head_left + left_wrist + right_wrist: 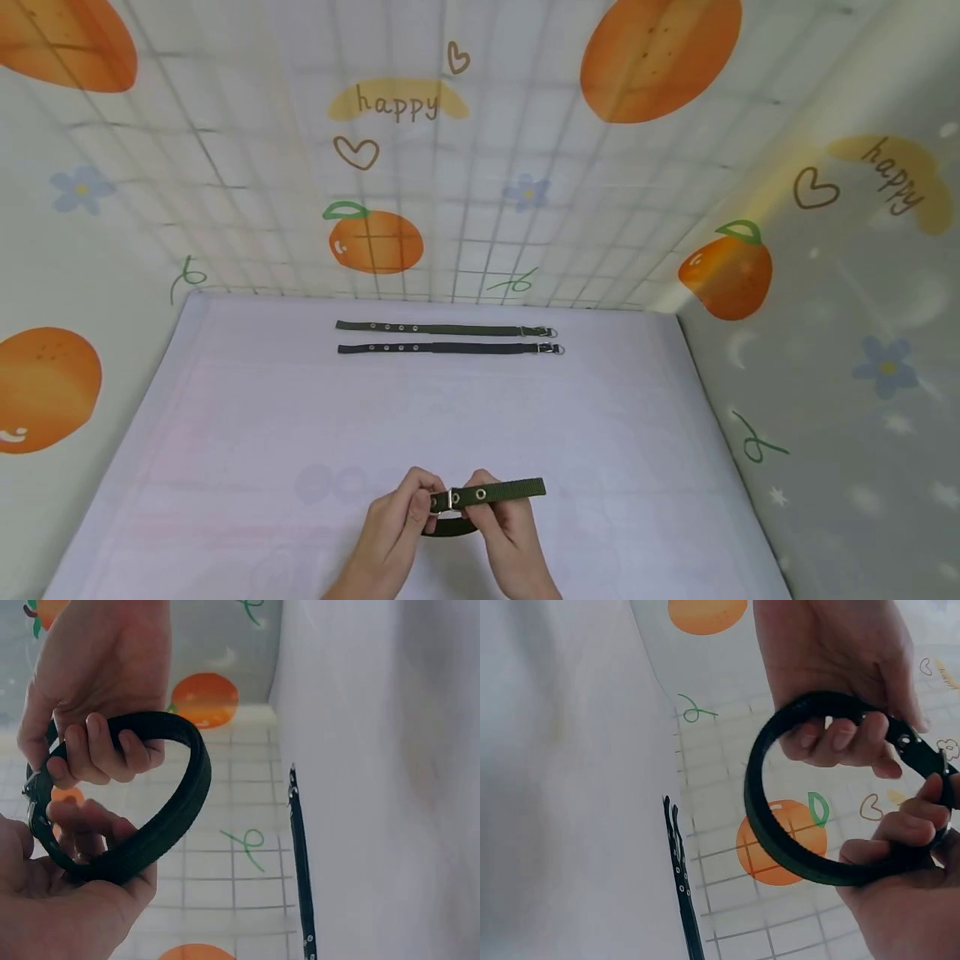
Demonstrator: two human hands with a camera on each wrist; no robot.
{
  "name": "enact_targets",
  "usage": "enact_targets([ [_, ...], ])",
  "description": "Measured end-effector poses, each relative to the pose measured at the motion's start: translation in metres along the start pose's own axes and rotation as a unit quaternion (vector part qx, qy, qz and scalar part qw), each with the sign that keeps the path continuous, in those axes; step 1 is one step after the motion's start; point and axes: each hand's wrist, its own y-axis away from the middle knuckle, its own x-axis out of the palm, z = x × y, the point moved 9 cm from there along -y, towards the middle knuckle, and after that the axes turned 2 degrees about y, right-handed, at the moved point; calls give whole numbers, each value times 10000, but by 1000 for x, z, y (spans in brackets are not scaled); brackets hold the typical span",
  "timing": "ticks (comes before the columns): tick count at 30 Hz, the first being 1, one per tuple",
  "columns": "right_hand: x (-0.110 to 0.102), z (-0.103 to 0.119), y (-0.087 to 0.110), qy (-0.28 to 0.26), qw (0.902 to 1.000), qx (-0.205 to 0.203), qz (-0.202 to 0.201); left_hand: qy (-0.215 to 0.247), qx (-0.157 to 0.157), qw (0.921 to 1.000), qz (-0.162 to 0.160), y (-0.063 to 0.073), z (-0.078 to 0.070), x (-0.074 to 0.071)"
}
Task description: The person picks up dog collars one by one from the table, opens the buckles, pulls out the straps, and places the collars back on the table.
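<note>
A dark green dog collar (517, 489), bent into a loop, is held between both hands near the front of the table. My left hand (392, 523) grips it beside the silver buckle (451, 499), thumb on the near side. With thumb and fingers, my right hand (512, 529) pinches the strap just right of the buckle. The strap's end runs through the buckle and sticks out to the right, a metal eyelet (481, 494) showing on it. In the left wrist view the loop (196, 784) hangs round and open, fingers of both hands curled about it.
Farther back on the white table (247, 400) lie two more collars, stretched straight and side by side: a green one (465, 330) and a black one (480, 348). Behind them rises a gridded curtain (465, 183) printed with oranges; similar sheets flank both sides.
</note>
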Motion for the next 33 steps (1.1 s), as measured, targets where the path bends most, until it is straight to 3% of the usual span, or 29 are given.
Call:
enact_targets([
  [6, -1, 3, 0, -290, 9994, -200, -5, 230, -417, 9989, 26, 1, 5, -2],
  [14, -7, 2, -2, -1477, 9890, -110, -11, 765, -547, 9955, 136, 1, 7, -6],
  [17, -9, 4, -2, -1596, 9868, -286, -46, 937, -547, 9939, 205, 1, 7, -6],
  [22, -10, 5, -1, -1074, 9932, -439, -115, 526, -232, 9981, 210, 0, -2, -8],
  [26, -6, 8, 1, -493, 9967, -650, 24, 423, -256, 9978, 436, -3, -6, -4],
  [29, -5, 10, 1, -445, 9957, -800, 107, 623, -283, 9960, 571, -3, -7, -1],
  [33, -6, 9, 1, -633, 9956, -686, 68, 658, -137, 9966, 479, -3, -10, -2],
])
